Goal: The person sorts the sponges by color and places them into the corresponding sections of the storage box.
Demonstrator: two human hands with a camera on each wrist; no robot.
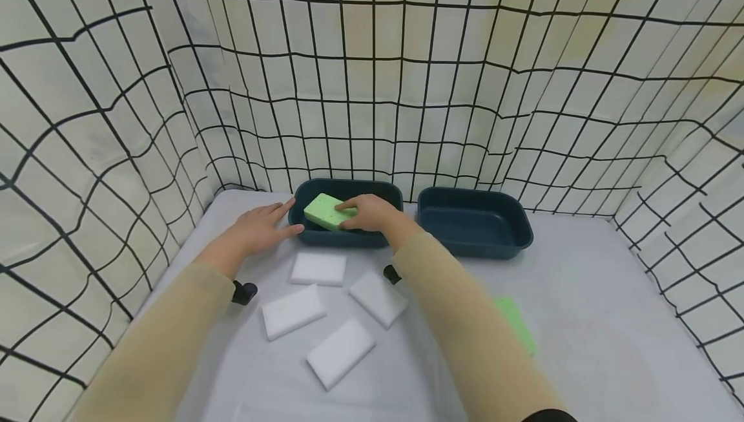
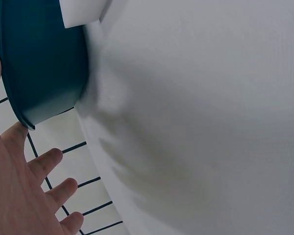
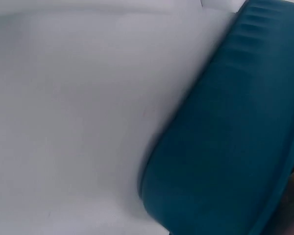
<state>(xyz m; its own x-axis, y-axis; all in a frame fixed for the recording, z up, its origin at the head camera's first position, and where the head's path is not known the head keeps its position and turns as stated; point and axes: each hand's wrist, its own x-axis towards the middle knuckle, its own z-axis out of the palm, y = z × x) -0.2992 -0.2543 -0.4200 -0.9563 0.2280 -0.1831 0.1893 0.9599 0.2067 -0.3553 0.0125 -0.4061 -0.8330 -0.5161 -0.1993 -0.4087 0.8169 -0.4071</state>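
Note:
In the head view my right hand (image 1: 372, 212) pinches a green sponge (image 1: 323, 211) inside the left dark teal tray (image 1: 350, 238). The sponge lies tilted, thumb and fingers at its right end. My left hand (image 1: 258, 230) is at the tray's left end, thumb and index fingertip right at the rim. The left wrist view shows that left hand (image 2: 22, 181) with its fingers spread beside the tray wall (image 2: 44, 68). In the right wrist view the tray's side (image 3: 220, 132) fills the right part, and the right hand is mostly hidden behind it.
A second teal tray (image 1: 473, 241) stands to the right. Several white sponge blocks, one of them nearest the left tray (image 1: 318, 269), lie on the white table in front. Another green piece (image 1: 515, 324) is partly covered by the right sleeve. Black wire grid walls (image 1: 374, 57) surround the table.

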